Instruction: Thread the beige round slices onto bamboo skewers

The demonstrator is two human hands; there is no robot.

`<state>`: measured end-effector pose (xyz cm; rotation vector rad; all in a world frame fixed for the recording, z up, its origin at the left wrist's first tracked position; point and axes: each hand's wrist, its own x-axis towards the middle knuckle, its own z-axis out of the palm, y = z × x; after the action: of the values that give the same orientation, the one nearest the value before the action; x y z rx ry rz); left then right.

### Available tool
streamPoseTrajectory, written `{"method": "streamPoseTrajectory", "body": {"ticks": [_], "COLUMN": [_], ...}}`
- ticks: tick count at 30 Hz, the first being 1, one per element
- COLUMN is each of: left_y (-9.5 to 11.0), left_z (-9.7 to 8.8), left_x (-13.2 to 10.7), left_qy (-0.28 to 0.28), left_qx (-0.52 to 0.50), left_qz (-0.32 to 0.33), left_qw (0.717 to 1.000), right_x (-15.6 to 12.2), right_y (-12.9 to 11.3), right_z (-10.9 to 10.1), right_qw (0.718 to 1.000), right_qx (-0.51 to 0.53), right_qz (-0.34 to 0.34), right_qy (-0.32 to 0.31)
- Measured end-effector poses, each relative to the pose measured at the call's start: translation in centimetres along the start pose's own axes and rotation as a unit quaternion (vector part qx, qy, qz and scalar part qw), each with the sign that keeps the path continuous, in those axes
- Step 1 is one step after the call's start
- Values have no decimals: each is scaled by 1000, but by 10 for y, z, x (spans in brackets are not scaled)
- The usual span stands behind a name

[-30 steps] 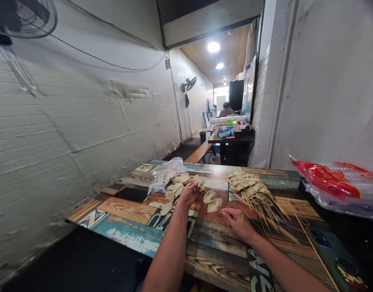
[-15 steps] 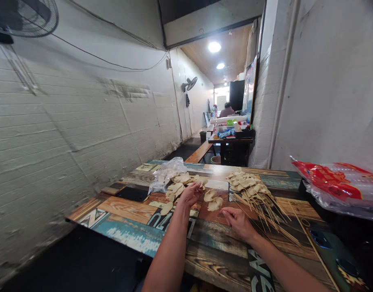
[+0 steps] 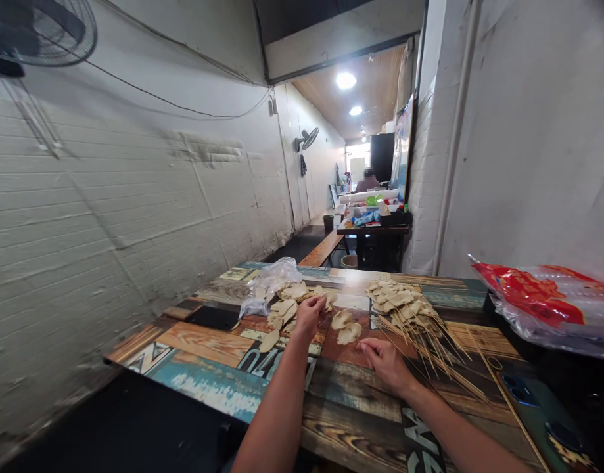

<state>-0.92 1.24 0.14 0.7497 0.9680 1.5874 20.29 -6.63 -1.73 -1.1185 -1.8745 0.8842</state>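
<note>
Pale wood first: a thin, light-coloured skewer (image 3: 359,342) is in the right hand (image 3: 384,363), thumb and forefinger pinched on it, other fingers curled. Most of it is hidden by the fist and the slices. Two flat, beige, oval slices (image 3: 346,326) sit in line just off those fingertips, edges touching, above the table.

Left hand (image 3: 311,315): fingers bent, tips drawn together, at the near right edge of a loose spread of beige oval slices (image 3: 283,307). Can't tell if it has a slice in the pinch or is only next to one.

Behind that spread, touching it: crumpled clear plastic bag (image 3: 277,274). Left of it: flat black rectangular slab (image 3: 213,316).

Right of both hands: heap of beige slices on wooden sticks (image 3: 403,301), overlapping, bare stick ends fanned toward the right forearm. Farther right, dark phone-like slab with a blue camera block (image 3: 541,414), then red-and-clear plastic packaging (image 3: 543,289).

All work sits on a table with a multicoloured patchwork plank print (image 3: 208,380).

Beyond: narrow orange-brown wooden bench (image 3: 324,249), cluttered dark table (image 3: 373,230), a person in a dark purplish top (image 3: 367,183) at the far end. Grey wall fan (image 3: 307,138) on the left wall.
</note>
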Motion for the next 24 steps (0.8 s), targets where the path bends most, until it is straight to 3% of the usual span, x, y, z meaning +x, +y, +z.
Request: {"method": "streamPoseTrajectory", "body": {"ticks": [13,18,24], "left_y": [-9,-11,-18], "left_z": [9,16,18], "left_x": [-7,-7,-6], "left_qy": [-38,-4,-44], "left_qx": [18,-51,-87], "left_qz": [-24,-40,-71], "left_qw": [999,998,993], "right_x": [3,1,0], "right_y": [3,2,-1], "right_z": [5,6,6], "right_qw": [999,999,999], "right_qx": [32,39,24], "right_qz": [12,-4,3], "right_qy": [16,30,23]}}
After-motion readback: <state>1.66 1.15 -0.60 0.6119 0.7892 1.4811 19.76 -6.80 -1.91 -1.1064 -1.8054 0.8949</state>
